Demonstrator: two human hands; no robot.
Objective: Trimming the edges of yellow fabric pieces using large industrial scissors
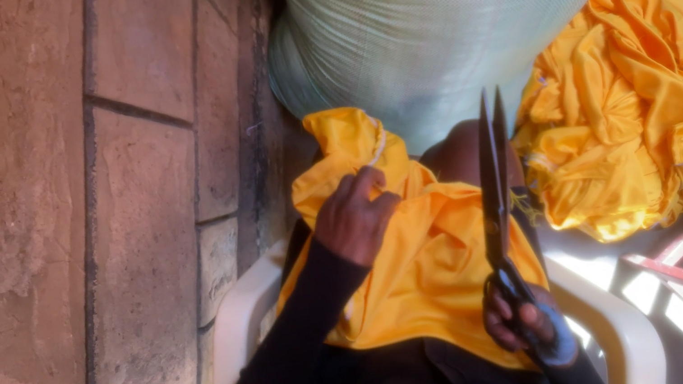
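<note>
The bright yellow fabric garment (pixel 424 252) lies draped across my lap, bunched up toward twelve o'clock. My left hand (pixel 355 217) is the nearer one — its fingers are pinched together on a raised fold of the cloth near a pale trim edge. At about four o'clock from that pinch, my right hand (pixel 522 323) grips the handles of long black metal scissors (pixel 496 186), fingers closed through the loops. The blades run straight toward twelve o'clock, nearly together, just beside the fold — not yet touching it. A heap of matching yellow cloth (pixel 646 98) sits at two o'clock.
</note>
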